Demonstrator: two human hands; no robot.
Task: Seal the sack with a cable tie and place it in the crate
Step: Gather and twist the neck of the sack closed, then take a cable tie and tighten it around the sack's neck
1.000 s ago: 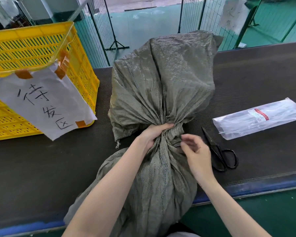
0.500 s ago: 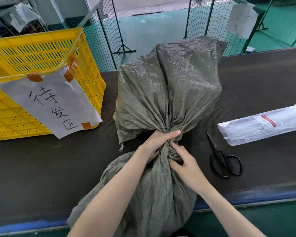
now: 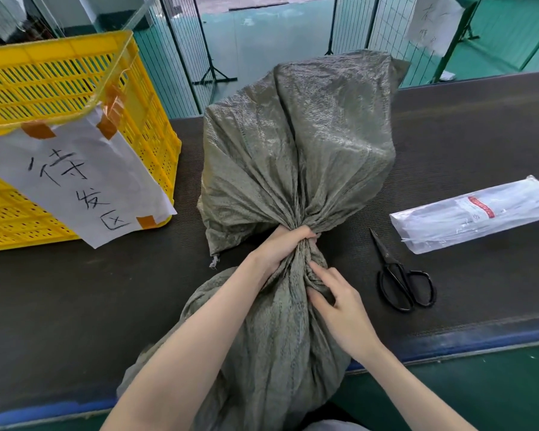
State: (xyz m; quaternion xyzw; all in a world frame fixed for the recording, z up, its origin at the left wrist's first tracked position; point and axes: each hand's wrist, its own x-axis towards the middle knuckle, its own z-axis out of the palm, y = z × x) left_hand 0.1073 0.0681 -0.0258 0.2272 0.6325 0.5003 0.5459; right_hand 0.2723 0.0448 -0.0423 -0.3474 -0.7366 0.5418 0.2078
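A grey-green woven sack [image 3: 296, 157] lies on the dark table, its neck gathered near the front edge and its loose top hanging toward me. My left hand [image 3: 280, 247] grips the bunched neck. Just below it, my right hand [image 3: 339, 300] pinches a fold of the sack's cloth, forefinger stretched along the fabric. No cable tie shows on the neck. The yellow slatted crate [image 3: 137, 98] stands at the left, a handwritten paper sign taped to its rim.
Black scissors [image 3: 402, 278] lie right of the sack. A clear packet of white cable ties [image 3: 473, 213] lies further right. The table's front edge [image 3: 479, 337] has a blue trim. Wire fence panels [image 3: 181, 57] and a green floor lie behind.
My right hand has come from beside the neck onto the cloth below my left hand and now pinches a fold. The left hand keeps its grip on the neck.
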